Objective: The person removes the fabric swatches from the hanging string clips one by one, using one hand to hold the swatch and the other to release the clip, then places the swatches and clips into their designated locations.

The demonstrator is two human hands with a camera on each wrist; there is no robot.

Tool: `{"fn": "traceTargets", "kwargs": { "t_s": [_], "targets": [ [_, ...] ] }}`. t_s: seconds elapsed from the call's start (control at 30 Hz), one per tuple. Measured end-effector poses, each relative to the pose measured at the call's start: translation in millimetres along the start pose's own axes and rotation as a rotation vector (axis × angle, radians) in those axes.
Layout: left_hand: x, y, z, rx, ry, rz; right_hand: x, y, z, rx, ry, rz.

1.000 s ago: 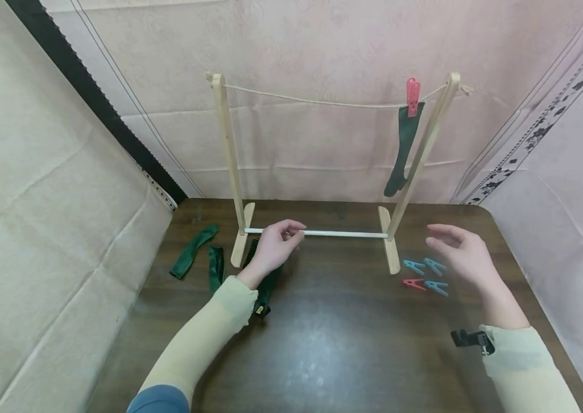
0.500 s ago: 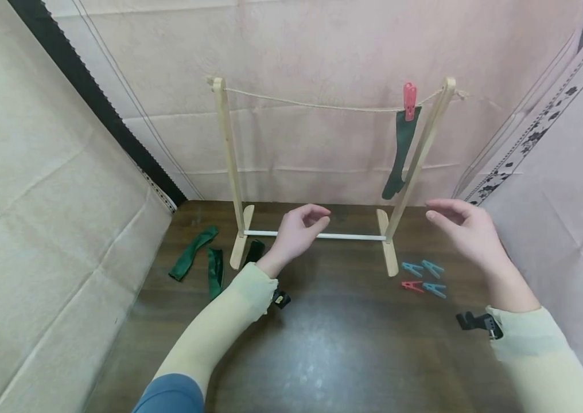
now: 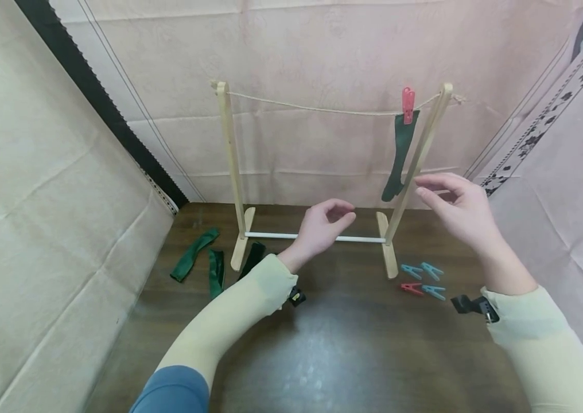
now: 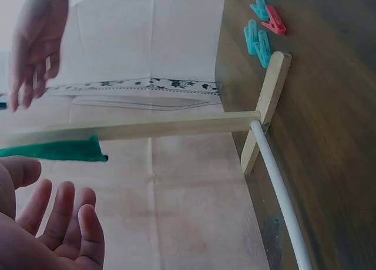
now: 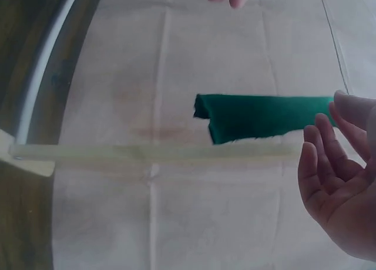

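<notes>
A small green sock [image 3: 403, 150] hangs from the cord [image 3: 317, 108] at its right end, clipped by a red clothespin [image 3: 408, 106]. My right hand [image 3: 459, 209] is raised just right of the frame's right post, fingers loosely bent and holding nothing. In the right wrist view, the sock [image 5: 258, 116] appears beside the hand's fingers, and I cannot tell whether they touch. My left hand [image 3: 322, 229] hovers in front of the white rod [image 3: 271, 235], fingers relaxed and nothing in them. The left wrist view shows the sock [image 4: 64, 149] beyond the left thumb.
The wooden drying frame [image 3: 230, 155] stands at the back of the brown table [image 3: 348, 344]. Right of its foot lie blue clothespins [image 3: 431, 271] and a red one [image 3: 412, 288]. On the left lie green socks [image 3: 194, 254], one partly behind the left arm. Cloth walls surround the table.
Both hands have risen; the left has also shifted right, away from the green socks on the table. The right has moved up toward the post. The hung sock stays clipped.
</notes>
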State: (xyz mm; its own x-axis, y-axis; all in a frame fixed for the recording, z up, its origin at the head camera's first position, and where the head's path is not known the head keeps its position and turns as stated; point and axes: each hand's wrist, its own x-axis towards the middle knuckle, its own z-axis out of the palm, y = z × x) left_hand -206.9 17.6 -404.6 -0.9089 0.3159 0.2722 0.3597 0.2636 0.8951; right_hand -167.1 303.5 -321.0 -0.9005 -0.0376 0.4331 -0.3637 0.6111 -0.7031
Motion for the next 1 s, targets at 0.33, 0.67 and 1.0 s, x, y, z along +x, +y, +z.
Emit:
{"fn": "traceTargets", "kwargs": {
  "t_s": [0.33,0.67,1.0],
  "targets": [
    [14.9,21.8,19.4,0.008,-0.010,0.082,20,-25,-1,0.043,0.107,-0.145],
    [56.9,72.0,21.2,-0.223,0.105,0.065,63,-76,-22,-0.059,0.232,-0.322],
    [82.8,92.0,31.4,-0.182,0.180,0.083,106,-87,-44,-0.196,0.231,-0.361]
  ]
}}
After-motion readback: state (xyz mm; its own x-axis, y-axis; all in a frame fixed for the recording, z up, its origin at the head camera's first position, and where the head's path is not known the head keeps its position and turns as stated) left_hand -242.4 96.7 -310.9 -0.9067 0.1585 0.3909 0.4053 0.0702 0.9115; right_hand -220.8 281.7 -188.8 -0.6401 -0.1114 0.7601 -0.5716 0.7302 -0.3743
